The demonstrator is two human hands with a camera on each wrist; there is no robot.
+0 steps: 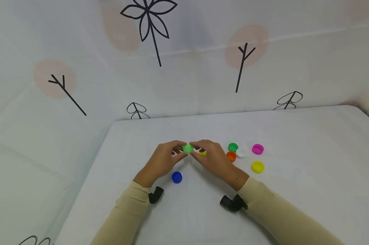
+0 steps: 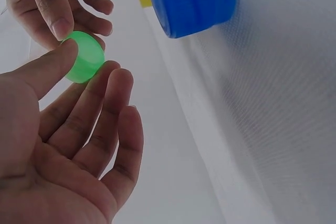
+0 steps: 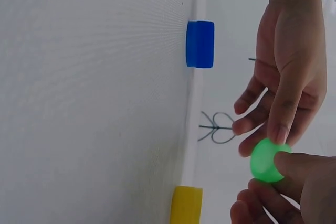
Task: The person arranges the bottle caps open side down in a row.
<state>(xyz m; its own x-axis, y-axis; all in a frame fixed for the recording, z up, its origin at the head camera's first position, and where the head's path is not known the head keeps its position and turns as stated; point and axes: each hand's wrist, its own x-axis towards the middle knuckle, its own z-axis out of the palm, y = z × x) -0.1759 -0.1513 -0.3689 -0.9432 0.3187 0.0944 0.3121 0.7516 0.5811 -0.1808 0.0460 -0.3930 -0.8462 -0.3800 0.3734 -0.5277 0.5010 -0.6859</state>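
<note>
Both hands meet above the white table around a small, round, light green plastic piece (image 1: 188, 148). My left hand (image 1: 161, 160) pinches it between thumb and fingers, its other fingers loosely bent in the left wrist view. From the opposite side my right hand (image 1: 215, 158) pinches the same piece with thumb and fingertips. A blue round container (image 1: 177, 177) stands on the table below and between the hands. Behind the right fingers, a yellow round piece (image 1: 202, 154) is partly hidden.
Right of the hands lie a green cap (image 1: 233, 147), an orange cap (image 1: 231, 156), a white cap (image 1: 241, 153), a magenta cap (image 1: 257, 149) and a yellow cap (image 1: 257, 166). Black wrist devices hang under the left (image 1: 156, 195) and right (image 1: 233, 203) sleeves. A patterned cloth (image 1: 196, 81) rises behind the table.
</note>
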